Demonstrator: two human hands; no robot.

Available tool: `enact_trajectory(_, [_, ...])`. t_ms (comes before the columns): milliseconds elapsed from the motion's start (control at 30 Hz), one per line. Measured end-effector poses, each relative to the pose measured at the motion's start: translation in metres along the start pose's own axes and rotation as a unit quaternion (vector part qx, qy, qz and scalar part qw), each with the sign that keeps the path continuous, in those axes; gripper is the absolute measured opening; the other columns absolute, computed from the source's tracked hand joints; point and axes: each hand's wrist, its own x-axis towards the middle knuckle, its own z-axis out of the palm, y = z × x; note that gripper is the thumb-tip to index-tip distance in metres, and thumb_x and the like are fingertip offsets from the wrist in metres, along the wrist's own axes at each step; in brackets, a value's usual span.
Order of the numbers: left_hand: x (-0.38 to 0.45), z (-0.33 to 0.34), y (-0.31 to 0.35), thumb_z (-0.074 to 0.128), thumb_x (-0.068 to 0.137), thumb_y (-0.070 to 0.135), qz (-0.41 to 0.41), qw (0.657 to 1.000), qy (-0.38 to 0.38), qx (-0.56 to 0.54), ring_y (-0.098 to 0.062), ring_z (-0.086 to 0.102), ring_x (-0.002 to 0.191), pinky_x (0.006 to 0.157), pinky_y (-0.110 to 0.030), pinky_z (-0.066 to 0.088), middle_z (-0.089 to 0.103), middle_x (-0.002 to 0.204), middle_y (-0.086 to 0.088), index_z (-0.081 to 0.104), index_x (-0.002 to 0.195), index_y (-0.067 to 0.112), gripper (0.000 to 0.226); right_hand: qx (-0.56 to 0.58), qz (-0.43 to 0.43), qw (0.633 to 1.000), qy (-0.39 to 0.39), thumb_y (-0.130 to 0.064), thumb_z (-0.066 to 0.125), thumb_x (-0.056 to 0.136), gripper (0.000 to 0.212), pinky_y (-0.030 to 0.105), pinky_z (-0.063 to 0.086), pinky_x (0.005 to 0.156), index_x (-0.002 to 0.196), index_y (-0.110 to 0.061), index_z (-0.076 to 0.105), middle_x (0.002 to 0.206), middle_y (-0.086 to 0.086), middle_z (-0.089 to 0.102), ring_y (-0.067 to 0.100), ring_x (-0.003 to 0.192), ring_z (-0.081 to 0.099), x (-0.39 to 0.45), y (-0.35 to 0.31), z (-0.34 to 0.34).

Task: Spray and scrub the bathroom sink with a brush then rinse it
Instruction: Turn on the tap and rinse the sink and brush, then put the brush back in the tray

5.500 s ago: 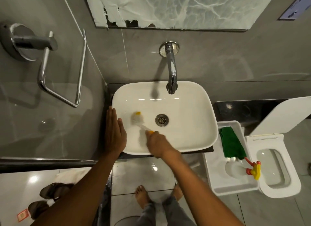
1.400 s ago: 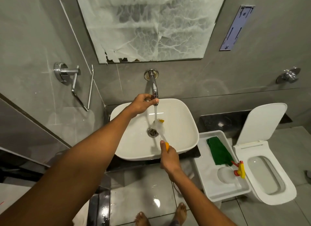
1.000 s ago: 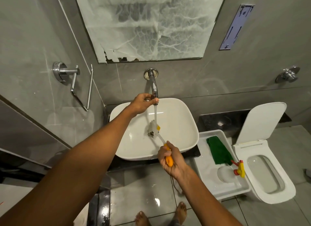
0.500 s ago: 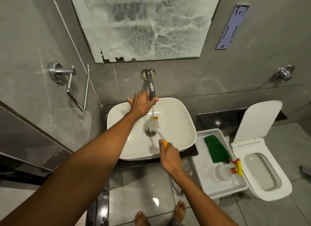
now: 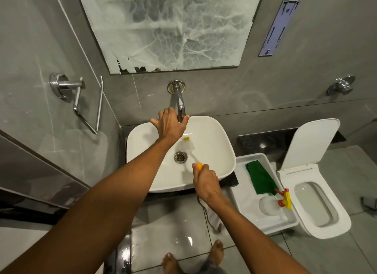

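The white sink [image 5: 216, 151] sits below the chrome wall tap [image 5: 180, 104]. My left hand [image 5: 170, 124] is at the spout's end, thumb and forefinger on either side of it and the other fingers spread to the left. My right hand [image 5: 206, 182] grips the orange handle of the brush [image 5: 186, 144]. Its white, yellow-tipped head hangs in the basin under the spout, just above the drain [image 5: 180, 157]. I cannot make out a clear stream of water. The spray bottle [image 5: 271, 204] lies in the white tray [image 5: 244, 192] to the right.
A green cloth [image 5: 261, 178] lies in the tray beside the bottle. An open toilet [image 5: 318, 202] stands at the far right. A chrome towel ring [image 5: 87, 102] is on the left wall. The floor tiles below the sink are wet, and my bare feet show there.
My left hand went from the sink's rim to the tap and has now spread its fingers there. The brush stays under the spout, and the earlier stream is no longer plain.
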Motion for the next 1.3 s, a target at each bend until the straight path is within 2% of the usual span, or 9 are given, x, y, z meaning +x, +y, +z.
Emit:
enact_trajectory(167, [-0.003, -0.001, 0.003, 0.066, 0.095, 0.057, -0.004, 1.0, 0.0, -0.005, -0.032, 0.053, 0.124, 0.098, -0.049, 0.029, 0.067, 0.119, -0.01, 0.06, 0.105, 0.014, 0.044, 0.015, 0.01, 1.0, -0.021, -0.052, 0.036, 0.112, 0.055, 0.042, 0.052, 0.085, 0.113, -0.003, 0.061, 0.112, 0.025, 0.073, 0.046, 0.105, 0.069, 0.002, 0.008, 0.0])
enact_trajectory(267, [-0.012, 0.0, -0.005, 0.066, 0.097, 0.056, 0.026, 0.999, 0.026, -0.035, -0.031, 0.053, 0.117, 0.093, -0.047, 0.029, 0.066, 0.109, -0.007, 0.053, 0.095, 0.02, 0.038, 0.067, -0.001, 0.998, -0.017, -0.054, 0.037, 0.111, 0.045, 0.035, 0.046, 0.075, 0.102, -0.013, 0.053, 0.094, 0.012, 0.068, 0.037, 0.088, 0.065, -0.002, 0.018, -0.004])
enact_trajectory(333, [-0.024, 0.006, -0.012, 0.062, 0.098, 0.059, 0.049, 0.997, 0.044, -0.031, -0.03, 0.054, 0.115, 0.093, -0.047, 0.029, 0.064, 0.108, -0.005, 0.055, 0.099, 0.019, 0.04, 0.103, -0.014, 0.995, -0.007, -0.055, 0.039, 0.11, 0.041, 0.038, 0.051, 0.07, 0.106, -0.016, 0.05, 0.085, 0.001, 0.064, 0.029, 0.081, 0.066, -0.002, 0.026, -0.01])
enact_trajectory(467, [-0.066, 0.036, -0.019, 0.046, 0.102, 0.068, -0.035, 0.998, 0.03, -0.034, -0.03, 0.054, 0.115, 0.101, -0.051, 0.03, 0.059, 0.114, -0.006, 0.057, 0.109, 0.014, 0.056, 0.166, -0.036, 0.985, 0.014, -0.059, 0.047, 0.106, 0.04, 0.044, 0.066, 0.073, 0.108, -0.02, 0.053, 0.089, 0.004, 0.07, 0.023, 0.083, 0.073, 0.003, 0.057, -0.028])
enact_trajectory(667, [-0.117, 0.088, 0.011, 0.045, 0.109, 0.054, 0.026, 1.0, -0.013, 0.007, -0.034, 0.061, 0.098, 0.09, -0.051, 0.042, 0.065, 0.098, -0.009, 0.061, 0.099, 0.01, 0.048, 0.18, -0.07, 0.978, 0.073, -0.067, 0.045, 0.105, 0.031, 0.015, 0.051, 0.056, 0.105, -0.037, 0.053, 0.079, -0.008, 0.067, 0.003, 0.074, 0.068, 0.022, 0.129, -0.066])
enact_trajectory(867, [-0.12, 0.137, 0.077, 0.057, 0.105, 0.049, 0.162, 0.985, -0.057, -0.013, -0.036, 0.067, 0.113, 0.097, -0.049, 0.05, 0.071, 0.124, -0.011, 0.064, 0.124, 0.007, 0.046, 0.158, 0.014, 0.975, 0.157, -0.055, 0.041, 0.11, 0.028, 0.039, 0.059, 0.066, 0.109, -0.028, 0.049, 0.085, -0.003, 0.067, 0.015, 0.075, 0.069, 0.048, 0.214, -0.088])
enact_trajectory(1033, [-0.121, 0.189, 0.094, 0.048, 0.102, 0.068, 0.232, 0.958, -0.168, 0.031, -0.029, 0.022, 0.165, 0.133, -0.048, 0.024, 0.027, 0.176, -0.011, 0.033, 0.164, 0.01, 0.086, 0.106, 0.115, 0.984, 0.091, -0.044, 0.047, 0.111, 0.031, 0.046, 0.056, 0.072, 0.118, -0.014, 0.052, 0.084, 0.007, 0.07, 0.042, 0.085, 0.075, 0.059, 0.287, -0.073])
enact_trajectory(1133, [-0.122, 0.212, 0.091, 0.043, 0.102, 0.072, 0.256, 0.942, -0.198, 0.088, -0.023, -0.004, 0.169, 0.136, -0.052, 0.009, 0.002, 0.182, -0.007, 0.016, 0.17, 0.012, 0.094, 0.116, 0.159, 0.98, 0.022, -0.039, 0.048, 0.112, 0.029, 0.049, 0.058, 0.086, 0.119, -0.012, 0.054, 0.1, 0.016, 0.076, 0.041, 0.096, 0.075, 0.063, 0.318, -0.051])
enact_trajectory(1300, [-0.121, 0.225, 0.092, 0.033, 0.103, 0.075, 0.234, 0.941, -0.205, 0.137, -0.023, -0.014, 0.168, 0.136, -0.054, 0.006, -0.01, 0.181, -0.004, 0.008, 0.171, 0.015, 0.095, 0.116, 0.18, 0.976, -0.029, -0.043, 0.045, 0.113, 0.021, 0.036, 0.052, 0.096, 0.113, -0.023, 0.051, 0.108, 0.001, 0.066, 0.024, 0.099, 0.067, 0.087, 0.34, -0.016])
